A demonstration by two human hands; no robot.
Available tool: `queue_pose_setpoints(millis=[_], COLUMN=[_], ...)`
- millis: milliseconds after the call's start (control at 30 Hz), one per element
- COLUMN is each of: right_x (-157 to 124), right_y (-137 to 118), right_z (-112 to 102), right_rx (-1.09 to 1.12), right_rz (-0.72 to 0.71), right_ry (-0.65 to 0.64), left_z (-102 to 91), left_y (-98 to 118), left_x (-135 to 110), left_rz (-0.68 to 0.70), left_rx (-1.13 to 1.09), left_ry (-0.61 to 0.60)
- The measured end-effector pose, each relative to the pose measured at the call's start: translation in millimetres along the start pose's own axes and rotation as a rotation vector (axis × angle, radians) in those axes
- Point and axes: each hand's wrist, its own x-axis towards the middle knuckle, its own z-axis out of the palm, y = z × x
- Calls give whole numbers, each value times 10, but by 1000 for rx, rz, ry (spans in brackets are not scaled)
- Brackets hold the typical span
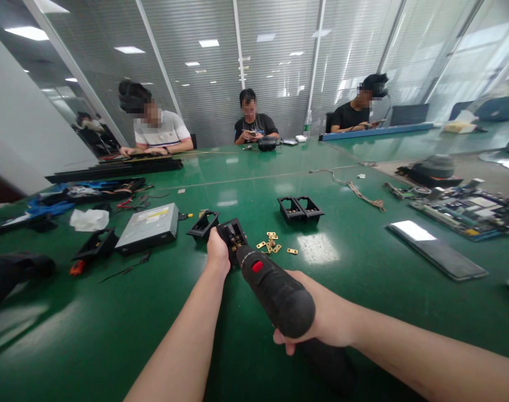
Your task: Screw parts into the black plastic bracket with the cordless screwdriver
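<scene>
My left hand (219, 252) is closed on the left side of a black plastic socket frame (234, 230) with brass-coloured parts inside. My right hand (317, 306) grips a black cordless drill (279, 296) with a red switch on top. The drill's nose points into the frame; its tip is hidden, so contact cannot be made out. Just right of the frame lies a loose pile of small brass plates (272, 243) with holes. Left of my left hand sits another black frame (203, 225), and a double black frame (300, 209) stands beyond the brass plates.
A silver disc drive (148, 226) and crumpled white tissue (89, 219) lie left on the green table (246, 184). To the right are a dark flat panel (436, 249), circuit boards (467, 209) and a coiled cable (363, 195). Several people sit along the far side.
</scene>
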Motion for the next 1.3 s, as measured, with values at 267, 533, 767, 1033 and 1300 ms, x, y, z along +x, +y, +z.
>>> queue_pose_setpoints(millis=[267,533,767,1033,1300], right_x=[-12,1,8,11,23], right_y=[16,-1,22,-4,21], right_z=[-36,-29,-46,-49,-54], right_rx=[-54,-41,2,28,49], right_rz=[-9,-6,8,32,23], right_ry=[-32,-47,-51,-51,-40], left_z=[36,67,53,44,50], left_y=[23,51,36,29,32], left_x=[-22,-57,-32,-13,-22], left_rz=[-6,-14,-11,-14,-10], left_rx=[-23,-32,-18,-33,-8], left_ry=[23,51,36,50,39])
